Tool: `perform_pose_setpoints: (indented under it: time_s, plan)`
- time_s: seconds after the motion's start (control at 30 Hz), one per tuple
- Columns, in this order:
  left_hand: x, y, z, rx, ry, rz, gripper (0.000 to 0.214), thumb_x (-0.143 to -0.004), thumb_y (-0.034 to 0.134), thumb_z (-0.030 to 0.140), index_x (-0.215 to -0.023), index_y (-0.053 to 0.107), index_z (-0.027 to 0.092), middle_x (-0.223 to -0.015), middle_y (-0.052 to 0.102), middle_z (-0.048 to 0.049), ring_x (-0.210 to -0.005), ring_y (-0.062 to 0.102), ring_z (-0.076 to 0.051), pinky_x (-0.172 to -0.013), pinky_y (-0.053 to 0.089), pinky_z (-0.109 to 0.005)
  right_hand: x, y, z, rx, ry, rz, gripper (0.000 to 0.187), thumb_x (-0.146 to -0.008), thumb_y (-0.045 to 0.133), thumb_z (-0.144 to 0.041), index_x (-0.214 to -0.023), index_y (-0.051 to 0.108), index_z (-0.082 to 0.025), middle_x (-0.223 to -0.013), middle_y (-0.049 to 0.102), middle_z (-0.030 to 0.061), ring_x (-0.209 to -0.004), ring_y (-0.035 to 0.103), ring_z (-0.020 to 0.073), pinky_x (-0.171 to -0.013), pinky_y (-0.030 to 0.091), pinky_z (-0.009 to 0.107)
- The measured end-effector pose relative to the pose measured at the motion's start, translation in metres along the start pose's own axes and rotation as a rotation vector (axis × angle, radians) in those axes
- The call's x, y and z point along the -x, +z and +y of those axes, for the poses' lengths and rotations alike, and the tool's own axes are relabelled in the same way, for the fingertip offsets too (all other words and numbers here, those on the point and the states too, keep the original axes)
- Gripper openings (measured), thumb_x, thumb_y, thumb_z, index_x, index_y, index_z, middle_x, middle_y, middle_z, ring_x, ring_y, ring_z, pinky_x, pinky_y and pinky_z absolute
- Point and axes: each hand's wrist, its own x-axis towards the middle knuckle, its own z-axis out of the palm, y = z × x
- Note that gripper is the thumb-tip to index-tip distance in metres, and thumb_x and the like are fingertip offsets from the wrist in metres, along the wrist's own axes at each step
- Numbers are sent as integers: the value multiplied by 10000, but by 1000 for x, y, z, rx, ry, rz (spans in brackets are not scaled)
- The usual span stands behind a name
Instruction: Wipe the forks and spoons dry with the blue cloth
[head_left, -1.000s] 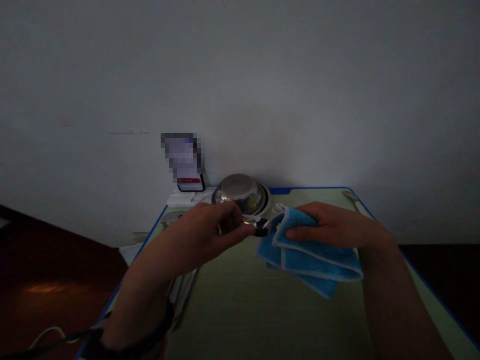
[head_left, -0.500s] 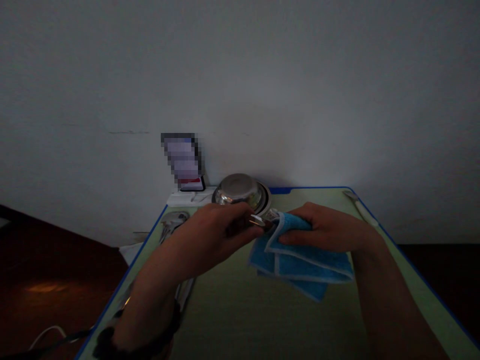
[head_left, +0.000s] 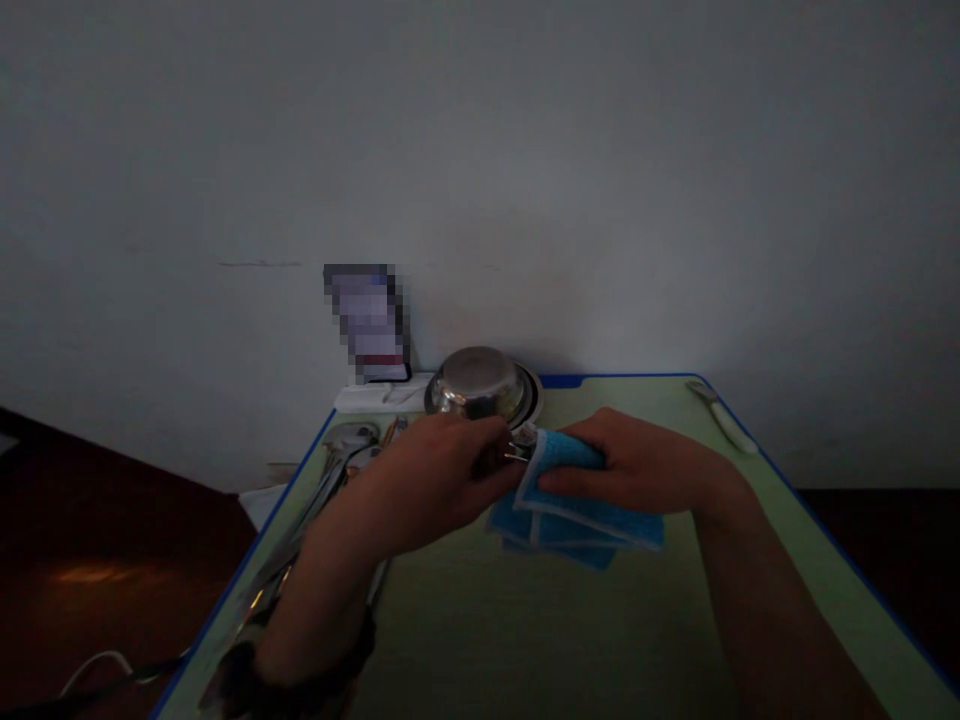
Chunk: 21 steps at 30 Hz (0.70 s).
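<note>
My left hand (head_left: 457, 475) is closed, thumb and fingers pinching one end of a small shiny metal tool (head_left: 517, 456); its kind is hard to make out, as fingers and cloth hide most of it. In my right hand (head_left: 637, 465) is a folded blue cloth (head_left: 574, 510) with pale edging, gripped between thumb and fingers. The cloth's upper fold lies against the tool's other end, and its lower layers hang over the table. Both hands are close together above the middle of the green table (head_left: 540, 630), in front of an upturned metal bowl (head_left: 480, 385).
Several metal tools (head_left: 352, 440) lie along the table's left side, partly behind my left arm. A white-handled tool (head_left: 724, 415) rests near the right edge. At the back, a phone with a blurred screen (head_left: 371, 320) leans on the wall above a white strip (head_left: 379, 395).
My right hand and the cloth have shifted slightly left, covering more of the metal tool. The cloth's hanging part has swung left and up a little. My left hand has moved slightly right.
</note>
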Motion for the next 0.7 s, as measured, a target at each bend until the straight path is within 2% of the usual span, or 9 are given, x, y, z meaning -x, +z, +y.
perform_pose_setpoints:
  time_s: [0.2,0.3,0.47,0.7]
  plan:
    - [-2,-2,-3,73,34,2,223,-830,514,398,-772,555,186,-644,599,17,-550,527,-112,-496,326,-216,1,-2,1,-46,4,-34,328,-788,501,-481,-768,616,-175,-695,629,-6,-579,535,99,-538,399,214]
    - [2,-6,-8,141,51,16,234,-818,541,402,-738,546,182,-616,577,37,-540,515,-96,-503,336,-205,6,-6,6,-82,52,-60,331,-770,525,-497,-808,621,-182,-741,646,-3,-621,562,114,-554,419,219]
    - [8,-10,-13,225,20,16,269,-815,538,435,-729,553,180,-605,569,44,-539,516,-85,-504,357,-192,16,-12,15,-143,139,-16,276,-784,524,-453,-852,620,-204,-798,657,-10,-681,592,132,-565,445,224]
    - [5,-8,-11,360,-40,-49,327,-901,365,397,-773,561,170,-668,619,13,-603,576,-93,-556,414,-198,8,-7,10,-54,105,52,323,-772,525,-485,-893,640,-208,-819,664,-3,-700,592,143,-612,438,250]
